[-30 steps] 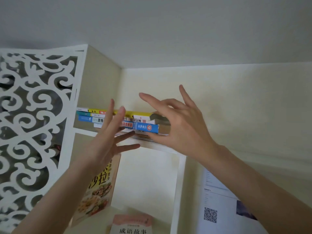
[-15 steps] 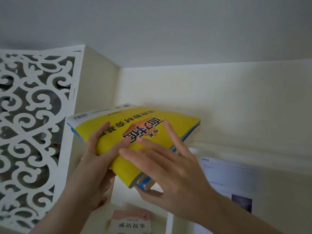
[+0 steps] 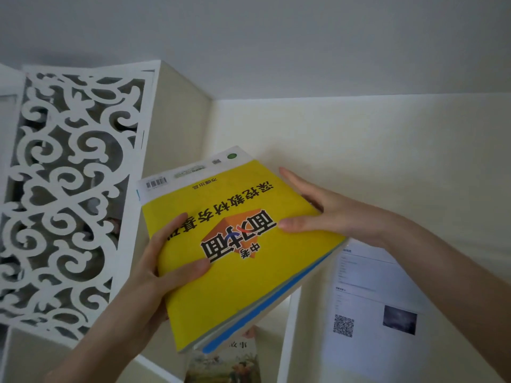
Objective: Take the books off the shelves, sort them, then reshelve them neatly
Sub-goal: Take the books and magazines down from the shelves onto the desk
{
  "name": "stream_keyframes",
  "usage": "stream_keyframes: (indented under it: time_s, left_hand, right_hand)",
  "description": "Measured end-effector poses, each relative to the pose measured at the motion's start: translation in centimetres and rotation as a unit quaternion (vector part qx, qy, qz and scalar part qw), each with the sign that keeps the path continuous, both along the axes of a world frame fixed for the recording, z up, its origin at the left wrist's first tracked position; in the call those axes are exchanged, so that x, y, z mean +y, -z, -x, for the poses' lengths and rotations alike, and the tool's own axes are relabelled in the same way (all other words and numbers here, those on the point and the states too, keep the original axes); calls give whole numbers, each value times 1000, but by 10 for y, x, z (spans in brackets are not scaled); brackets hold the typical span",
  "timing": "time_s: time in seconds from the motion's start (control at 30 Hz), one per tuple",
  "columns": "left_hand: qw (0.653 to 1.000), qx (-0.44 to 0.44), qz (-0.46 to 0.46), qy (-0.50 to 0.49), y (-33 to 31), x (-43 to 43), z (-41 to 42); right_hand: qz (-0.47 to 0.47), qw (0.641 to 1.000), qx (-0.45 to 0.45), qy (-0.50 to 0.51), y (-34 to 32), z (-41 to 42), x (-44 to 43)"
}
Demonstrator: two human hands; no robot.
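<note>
Yellow-topped book stack (image 3: 249, 288), tilted; left hand (image 3: 154, 275) grips its 8 o'clock edge; right hand (image 3: 331, 214) grips the 2 o'clock edge.

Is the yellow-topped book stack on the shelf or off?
Off: left hand and right hand hold the book stack, tilted in mid-air.

A single head-worn camera gives the only view. It tilts upward, so the ceiling (image 3: 249, 37) fills the top third, and it faces the corner where a white carved panel (image 3: 69, 189) on the left meets the cream wall (image 3: 387, 147). It sits close: the stack of books (image 3: 243, 258) fills the centre, with the left hand (image 3: 154, 272) and right hand (image 3: 331, 217) entering from the lower corners.
</note>
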State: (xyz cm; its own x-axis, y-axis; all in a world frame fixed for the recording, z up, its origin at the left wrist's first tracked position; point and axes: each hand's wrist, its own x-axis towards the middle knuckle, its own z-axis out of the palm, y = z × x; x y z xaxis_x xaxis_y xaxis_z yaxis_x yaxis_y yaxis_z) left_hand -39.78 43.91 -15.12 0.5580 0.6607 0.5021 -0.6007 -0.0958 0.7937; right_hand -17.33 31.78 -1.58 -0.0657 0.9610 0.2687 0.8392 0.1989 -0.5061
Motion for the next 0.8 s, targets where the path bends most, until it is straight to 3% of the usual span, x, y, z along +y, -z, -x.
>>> stream_keyframes:
  time_s: [0.2, 0.37, 0.5, 0.8]
  left_hand:
    - [999, -23, 21, 17, 14, 0, 4]
    - [999, -8, -3, 37, 29, 5, 8]
    - [998, 10, -21, 60, 41, 3, 11]
    - [994, 57, -86, 44, 62, -24, 4]
  right_hand:
    - [-71, 996, 62, -6, 29, 12, -8]
    - [-135, 986, 91, 45, 62, 18, -24]
    - [-91, 975, 200, -23, 84, 19, -39]
    - [-99, 972, 215, -5, 125, 8, -80]
